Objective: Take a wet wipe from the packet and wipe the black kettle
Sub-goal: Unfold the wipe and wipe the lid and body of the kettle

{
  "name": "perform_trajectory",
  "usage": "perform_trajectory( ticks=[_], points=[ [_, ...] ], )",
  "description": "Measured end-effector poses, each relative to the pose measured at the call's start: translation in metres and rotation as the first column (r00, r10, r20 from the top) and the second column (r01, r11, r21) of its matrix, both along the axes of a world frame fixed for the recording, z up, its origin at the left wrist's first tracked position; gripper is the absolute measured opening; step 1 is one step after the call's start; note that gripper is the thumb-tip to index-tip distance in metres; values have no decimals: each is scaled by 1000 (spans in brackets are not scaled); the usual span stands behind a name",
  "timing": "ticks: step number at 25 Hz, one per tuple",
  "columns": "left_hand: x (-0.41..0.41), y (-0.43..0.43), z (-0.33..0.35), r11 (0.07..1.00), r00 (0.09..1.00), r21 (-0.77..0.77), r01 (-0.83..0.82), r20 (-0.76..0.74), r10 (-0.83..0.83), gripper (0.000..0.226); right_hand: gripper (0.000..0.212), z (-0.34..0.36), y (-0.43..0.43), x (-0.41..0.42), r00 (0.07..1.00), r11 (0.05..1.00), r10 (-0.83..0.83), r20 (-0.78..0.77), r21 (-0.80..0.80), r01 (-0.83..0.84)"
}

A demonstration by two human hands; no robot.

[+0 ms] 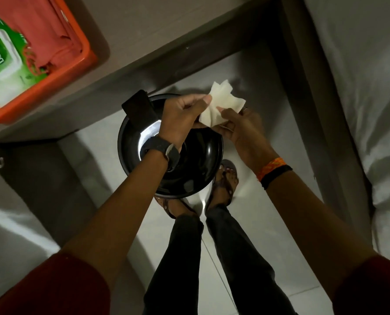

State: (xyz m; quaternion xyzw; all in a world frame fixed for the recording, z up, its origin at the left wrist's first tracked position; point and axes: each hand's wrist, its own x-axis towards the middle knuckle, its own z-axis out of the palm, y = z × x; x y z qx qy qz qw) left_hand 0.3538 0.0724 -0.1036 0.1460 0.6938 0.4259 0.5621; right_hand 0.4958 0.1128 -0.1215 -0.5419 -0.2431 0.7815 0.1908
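A crumpled white wet wipe is held up between both hands. My left hand pinches its left edge with thumb and fingers, and my right hand grips its lower right part. Directly under my left hand and wrist is the round black kettle, seen from above, with its black handle pointing up-left. What supports the kettle is hidden by my forearm. The green wet wipe packet lies in an orange tray at the top left with its flap down.
The orange tray also holds a red cloth and sits on a brown table. A white bed sheet fills the right side. My sandalled feet stand on a pale tiled floor below the kettle.
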Motion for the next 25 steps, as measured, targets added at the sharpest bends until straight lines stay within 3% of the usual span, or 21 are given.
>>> perform_trajectory(
  ticks=[5,7,10,11,13,14,15,16,17,18,19,20,21,23,25],
  points=[
    [7,16,-20,998,998,-30,60,27,-59,21,42,-33,6,19,996,989,-83,-32,-123,78],
    [9,25,-31,989,982,-52,137,-126,-142,19,45,-44,10,28,982,964,-164,-91,-228,140],
    [7,40,-49,939,838,-105,327,-427,-340,16,39,-55,17,41,924,869,-353,-146,-418,266],
    [6,44,-53,912,777,-126,390,-487,-399,16,47,-56,20,41,944,888,-307,-120,-392,239],
    [2,53,-62,840,631,-174,514,-586,-508,22,44,-58,22,35,984,963,-169,58,-203,177],
    [-2,57,-65,775,538,-200,599,-616,-575,31,39,-59,22,32,967,975,-177,181,-105,198],
    [-5,59,-67,651,409,-240,720,-611,-678,43,36,-61,22,33,930,971,-221,293,-27,239],
    [-6,60,-66,434,200,-316,844,-566,-800,56,32,-63,23,35,881,962,-265,393,48,269],
    [-5,60,-64,142,-97,-430,892,-489,-867,69,26,-64,24,37,831,956,-293,474,120,268],
    [-3,58,-62,-135,-391,-540,831,-393,-832,79,18,-64,22,40,794,958,-286,536,188,218],
    [1,55,-60,-326,-591,-611,721,-298,-749,84,13,-64,19,41,763,957,-266,589,254,138],
    [6,53,-57,-424,-680,-634,647,-227,-698,82,12,-63,13,39,733,946,-247,633,321,41],
    [9,50,-52,-450,-683,-618,645,-202,-702,75,14,-63,5,36,710,924,-227,667,379,-60],
    [3,41,-42,-404,-615,-562,721,-251,-748,48,26,-63,-19,25,702,875,-167,692,432,-217],
    [-14,23,-32,-357,-597,-573,738,-306,-742,35,38,-64,-47,13,753,855,-79,653,433,-286]
  ],
)
